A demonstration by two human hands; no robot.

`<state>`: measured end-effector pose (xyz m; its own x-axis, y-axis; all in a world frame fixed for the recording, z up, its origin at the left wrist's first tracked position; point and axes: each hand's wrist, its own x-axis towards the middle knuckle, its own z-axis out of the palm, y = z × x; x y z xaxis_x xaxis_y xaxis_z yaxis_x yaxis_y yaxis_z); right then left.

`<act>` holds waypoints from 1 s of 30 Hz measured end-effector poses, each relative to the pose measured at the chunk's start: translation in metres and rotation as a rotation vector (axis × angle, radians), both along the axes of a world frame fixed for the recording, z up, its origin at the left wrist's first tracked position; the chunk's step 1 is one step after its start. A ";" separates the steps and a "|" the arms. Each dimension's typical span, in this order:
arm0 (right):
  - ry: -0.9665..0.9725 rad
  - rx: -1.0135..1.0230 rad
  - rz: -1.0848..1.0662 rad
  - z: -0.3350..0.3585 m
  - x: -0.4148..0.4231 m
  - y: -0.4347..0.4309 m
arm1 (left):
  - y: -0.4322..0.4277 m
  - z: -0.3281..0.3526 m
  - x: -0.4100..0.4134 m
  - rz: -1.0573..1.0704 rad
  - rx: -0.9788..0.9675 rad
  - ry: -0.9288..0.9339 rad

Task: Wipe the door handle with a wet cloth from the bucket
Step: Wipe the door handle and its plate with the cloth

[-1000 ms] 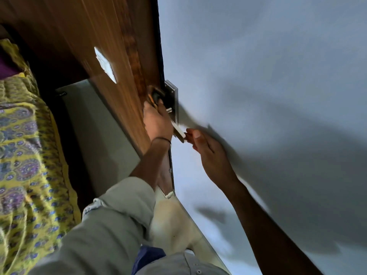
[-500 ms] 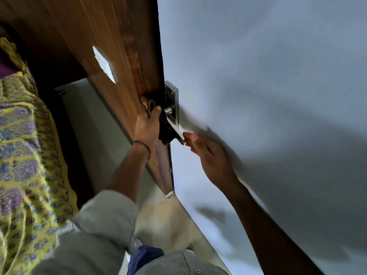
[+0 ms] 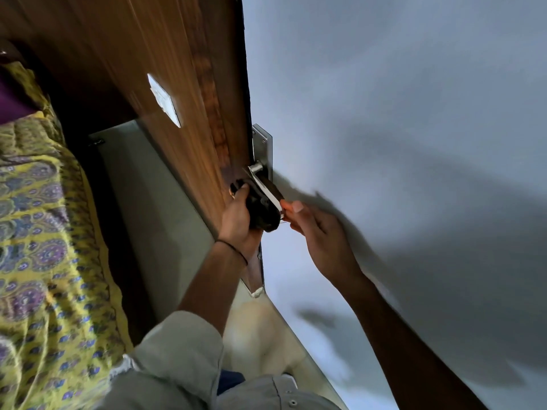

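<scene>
The metal lever handle [image 3: 264, 187] is jutting out from its steel backplate [image 3: 262, 150] at the edge of the wooden door [image 3: 165, 69], and both hands are meeting on it. The left hand [image 3: 239, 221] is gripping a dark bunched cloth [image 3: 262, 213] and pressing it against the underside of the lever, fingers curled tight around the wad. The right hand [image 3: 318, 232] is pinching the lever's free tip between thumb and fingertips, just beside the cloth. How much of the lever the cloth is covering is hard to say from this angle. A thin black band [image 3: 233, 250] is circling the left wrist above a pale rolled sleeve [image 3: 177, 344]. A white square plate [image 3: 163, 99] is sitting higher on the door face. The pale wall [image 3: 399, 99] is filling the right, carrying the arm's shadow. A yellow patterned bedspread [image 3: 38, 247] is lying far left.
</scene>
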<state>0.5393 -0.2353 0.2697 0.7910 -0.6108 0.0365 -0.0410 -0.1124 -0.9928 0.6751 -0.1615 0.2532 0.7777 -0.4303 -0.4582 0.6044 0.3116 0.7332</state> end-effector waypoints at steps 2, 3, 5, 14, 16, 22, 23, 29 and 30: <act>0.003 -0.010 0.003 0.002 -0.003 0.001 | 0.000 0.002 -0.011 0.019 -0.020 0.003; 0.009 -0.018 0.003 0.002 -0.004 0.000 | 0.000 0.004 -0.016 0.035 -0.032 0.005; 0.019 -0.033 -0.003 0.002 -0.007 0.001 | 0.002 0.007 -0.025 0.063 -0.054 0.007; -0.075 -0.262 -0.197 0.009 -0.011 0.008 | 0.007 0.022 -0.078 0.154 0.023 -0.131; -0.073 -0.212 -0.156 0.011 -0.004 0.007 | 0.008 0.017 -0.088 0.124 0.030 -0.227; -0.137 -0.163 -0.166 0.014 0.005 0.005 | -0.002 0.018 -0.058 0.038 -0.227 0.184; -0.144 -0.154 -0.163 0.013 0.003 0.004 | -0.004 0.020 -0.049 0.006 -0.290 0.257; -0.128 -0.150 -0.107 0.007 -0.002 0.001 | -0.016 0.011 -0.016 -0.011 -0.401 0.302; -0.127 -0.149 -0.103 0.008 -0.001 0.001 | -0.015 0.009 -0.016 -0.024 -0.391 0.288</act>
<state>0.5383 -0.2342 0.2773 0.7081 -0.6684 0.2279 0.0644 -0.2602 -0.9634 0.6593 -0.1769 0.2620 0.6307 -0.6298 -0.4534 0.7760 0.5137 0.3659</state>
